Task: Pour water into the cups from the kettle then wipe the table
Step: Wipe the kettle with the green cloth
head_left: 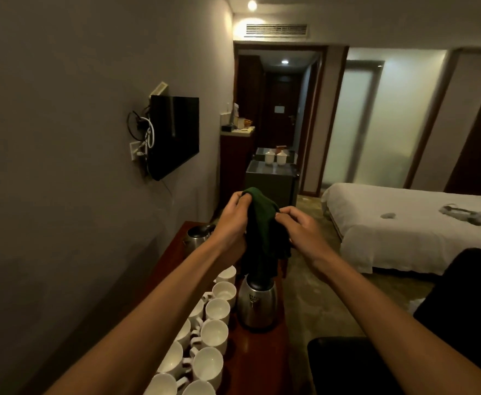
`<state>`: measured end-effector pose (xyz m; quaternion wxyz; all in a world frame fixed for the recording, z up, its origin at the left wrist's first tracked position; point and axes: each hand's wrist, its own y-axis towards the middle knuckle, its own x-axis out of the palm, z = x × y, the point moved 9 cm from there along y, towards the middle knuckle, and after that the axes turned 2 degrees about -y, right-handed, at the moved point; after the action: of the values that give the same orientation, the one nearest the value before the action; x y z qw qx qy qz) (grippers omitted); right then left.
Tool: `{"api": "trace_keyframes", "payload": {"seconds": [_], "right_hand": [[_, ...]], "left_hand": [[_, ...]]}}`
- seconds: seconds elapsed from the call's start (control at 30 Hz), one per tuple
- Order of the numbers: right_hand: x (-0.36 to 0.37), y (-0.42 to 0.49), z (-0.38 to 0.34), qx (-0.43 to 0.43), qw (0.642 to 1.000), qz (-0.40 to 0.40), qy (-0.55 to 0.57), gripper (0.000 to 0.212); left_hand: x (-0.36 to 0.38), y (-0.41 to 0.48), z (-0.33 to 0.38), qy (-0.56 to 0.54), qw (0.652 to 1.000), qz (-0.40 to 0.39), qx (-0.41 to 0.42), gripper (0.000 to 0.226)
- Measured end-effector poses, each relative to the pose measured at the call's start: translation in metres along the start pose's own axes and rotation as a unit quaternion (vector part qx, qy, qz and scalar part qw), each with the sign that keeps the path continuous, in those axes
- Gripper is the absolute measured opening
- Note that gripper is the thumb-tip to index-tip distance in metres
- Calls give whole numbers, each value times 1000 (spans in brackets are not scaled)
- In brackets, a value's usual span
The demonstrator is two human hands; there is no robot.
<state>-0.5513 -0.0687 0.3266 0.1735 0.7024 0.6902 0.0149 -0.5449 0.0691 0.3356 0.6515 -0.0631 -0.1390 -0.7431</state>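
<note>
Cups: white glazed ceramic cups (214, 335) with handles stand in two close rows along the table's left side, nearest the wall, mouths up. I cannot tell whether they hold water.
Table: a narrow, polished red-brown wooden table (262, 357) runs away beside the grey wall. Its right edge borders open floor.
Chair: a black, soft-looking chair (458, 306) stands near the table's right edge, narrowing the room there.
Near kettle: a rounded brushed-steel kettle with a black lid (258, 303) stands upright just right of the cups, near the table's right edge.
Cloth: a dark green, limp, creased cloth (262, 232) hangs in the air above the near kettle. Whether its lower end touches the lid cannot be told.
Hands: the left hand (232, 220) grips the cloth's top with curled fingers, and the right hand (302, 228) pinches its side edge.
Far kettle: a second shiny steel kettle (198, 235) sits at the table's far end by the wall.
Bed: a white-sheeted bed (404, 223) lies well apart on the right, across a mottled floor.
Screen: a flat black screen (173, 135) is mounted on the left wall.
</note>
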Motion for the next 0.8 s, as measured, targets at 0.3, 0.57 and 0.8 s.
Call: {"api": "trace_keyframes", "payload": {"seconds": [0.3,0.57,0.8], "right_hand": [[-69,56,21,-9,990,-130,53,26],[-118,74,26,-20,969,-233,78,36],[-127,91,31,-41,956,-272,101,42]], "left_hand": [[71,35,-18,-45,993,103,33,29],[127,48,-32,-104,972,205,44,33],[147,64,-37,-108,968,224,38,31]]}}
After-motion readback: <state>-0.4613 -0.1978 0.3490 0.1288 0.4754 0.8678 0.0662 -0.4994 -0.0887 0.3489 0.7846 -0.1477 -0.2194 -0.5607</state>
